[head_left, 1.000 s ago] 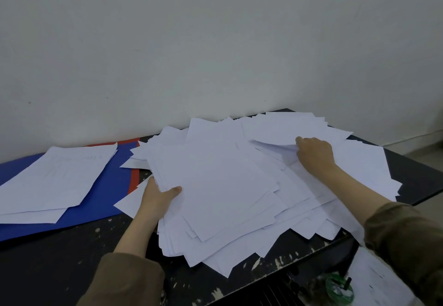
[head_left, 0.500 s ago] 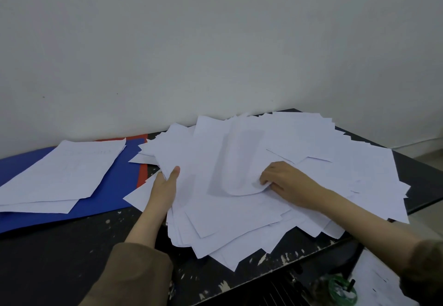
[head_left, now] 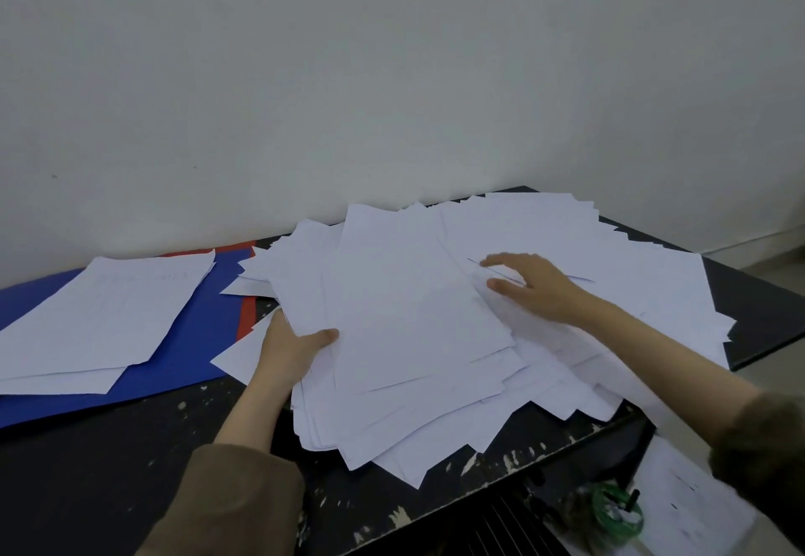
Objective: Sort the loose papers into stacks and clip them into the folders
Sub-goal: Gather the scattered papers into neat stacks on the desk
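A big loose heap of white papers point(head_left: 544, 359) covers the middle and right of the black table point(head_left: 87, 481). On top of its left part lies a rough stack of sheets point(head_left: 414, 316). My left hand point(head_left: 292, 348) grips that stack at its left edge, thumb on top. My right hand point(head_left: 538, 289) hovers flat over the heap just right of the stack, fingers spread and straight, holding nothing. To the left, a blue folder point(head_left: 174, 359) lies open with a small pile of papers point(head_left: 100, 320) on it. A red folder point(head_left: 246, 316) peeks out beneath it.
A pale wall point(head_left: 392, 76) runs close behind the table. Below the table's front right edge sit a green round object point(head_left: 618, 512) and another printed sheet point(head_left: 692, 507). Bare black tabletop shows at the front left.
My right hand carried a curled sheet from the right of the heap onto the left stack, let it go and pulled back right. My left thumb came back down on the stack.
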